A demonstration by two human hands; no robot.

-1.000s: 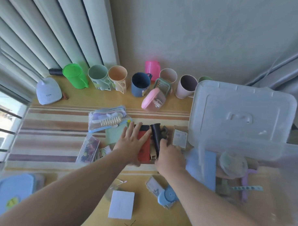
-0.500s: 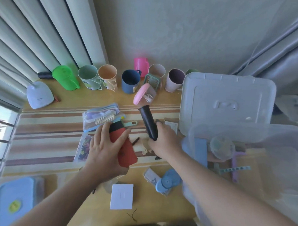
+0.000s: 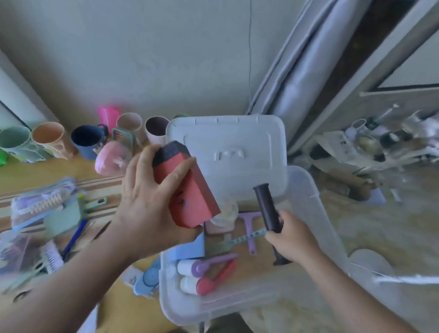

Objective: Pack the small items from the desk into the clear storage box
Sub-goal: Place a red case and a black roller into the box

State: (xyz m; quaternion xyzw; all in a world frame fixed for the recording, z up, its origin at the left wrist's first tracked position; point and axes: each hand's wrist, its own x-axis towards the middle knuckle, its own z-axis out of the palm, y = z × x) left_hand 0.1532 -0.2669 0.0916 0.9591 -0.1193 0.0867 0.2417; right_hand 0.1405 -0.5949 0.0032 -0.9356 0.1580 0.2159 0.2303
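Up over the box (image 3: 309, 194), the left hand (image 3: 147, 208) gripped a red block (image 3: 187, 190); the right hand (image 3: 293, 240) clutched a black tube (image 3: 266, 208).

Storage box (image 3: 309, 192) right of desk (image 3: 26, 174); lid (image 3: 229, 141) behind box; rollers (image 3: 204, 275) in box near front; cups (image 3: 90, 137) along desk's back edge.

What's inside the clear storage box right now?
In the clear storage box: two lint rollers, purple and red-handled, a purple squeegee, a dotted teal stick, a round jar, a blue block. The red box in the left hand covers part of the far corner.
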